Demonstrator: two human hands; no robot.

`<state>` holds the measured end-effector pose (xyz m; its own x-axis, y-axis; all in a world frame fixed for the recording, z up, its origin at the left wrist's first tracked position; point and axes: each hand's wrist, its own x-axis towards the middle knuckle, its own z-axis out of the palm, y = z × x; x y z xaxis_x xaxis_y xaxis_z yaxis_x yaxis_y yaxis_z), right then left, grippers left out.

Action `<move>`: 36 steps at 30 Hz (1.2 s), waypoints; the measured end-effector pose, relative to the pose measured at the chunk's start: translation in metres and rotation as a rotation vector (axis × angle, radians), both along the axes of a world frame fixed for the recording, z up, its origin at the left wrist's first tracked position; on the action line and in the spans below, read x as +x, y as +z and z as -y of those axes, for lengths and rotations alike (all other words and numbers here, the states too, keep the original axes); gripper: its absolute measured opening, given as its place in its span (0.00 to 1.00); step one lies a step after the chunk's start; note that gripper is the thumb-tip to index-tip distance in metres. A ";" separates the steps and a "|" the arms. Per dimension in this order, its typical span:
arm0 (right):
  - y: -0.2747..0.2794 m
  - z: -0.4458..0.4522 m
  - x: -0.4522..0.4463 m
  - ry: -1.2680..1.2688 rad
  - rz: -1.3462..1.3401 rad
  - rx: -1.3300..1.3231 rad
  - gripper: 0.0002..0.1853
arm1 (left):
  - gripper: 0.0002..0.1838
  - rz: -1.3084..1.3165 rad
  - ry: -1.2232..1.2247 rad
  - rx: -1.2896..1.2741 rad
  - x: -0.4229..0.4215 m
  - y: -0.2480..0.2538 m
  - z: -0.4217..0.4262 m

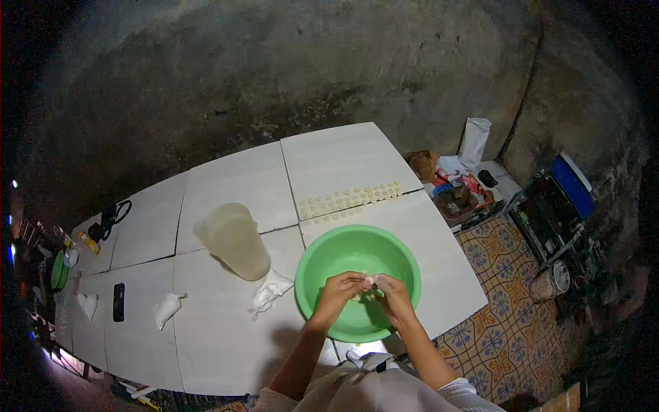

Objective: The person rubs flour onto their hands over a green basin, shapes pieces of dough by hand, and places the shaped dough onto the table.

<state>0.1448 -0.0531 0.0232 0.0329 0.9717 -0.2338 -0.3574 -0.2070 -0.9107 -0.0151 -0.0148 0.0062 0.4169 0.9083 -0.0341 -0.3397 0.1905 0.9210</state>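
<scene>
Over a green basin (310, 275), my left hand (336, 296) and my right hand (397, 299) meet with bent fingers. Between their fingertips is a small pale piece of dough (369, 281). Partly hidden behind the fingers, a little more pale dough (356, 297) shows lower down; I cannot tell whether it lies in the basin or in the left hand. Just beyond the basin, many small round dough pieces (350, 199) lie in rows on the white tiled table (343, 154).
Left of the basin stand a translucent pitcher (237, 244) and a plastic bag of white powder (270, 291). Farther left lie another white bag (167, 309) and a black phone-like object (119, 302). A bucket (550, 281) stands on the patterned floor at right.
</scene>
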 end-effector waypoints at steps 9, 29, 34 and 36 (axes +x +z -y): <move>-0.003 -0.003 -0.001 -0.036 -0.340 -0.175 0.07 | 0.11 0.107 -0.037 -0.089 0.003 -0.005 0.002; 0.015 0.004 -0.001 -0.205 1.053 0.681 0.08 | 0.14 0.202 -0.170 -0.224 -0.004 -0.011 0.001; 0.018 0.007 -0.008 -0.227 0.864 0.560 0.09 | 0.13 0.213 -0.191 -0.213 -0.004 -0.023 -0.002; 0.014 0.008 -0.008 -0.207 0.843 0.537 0.09 | 0.13 0.278 -0.235 -0.215 -0.004 -0.024 -0.003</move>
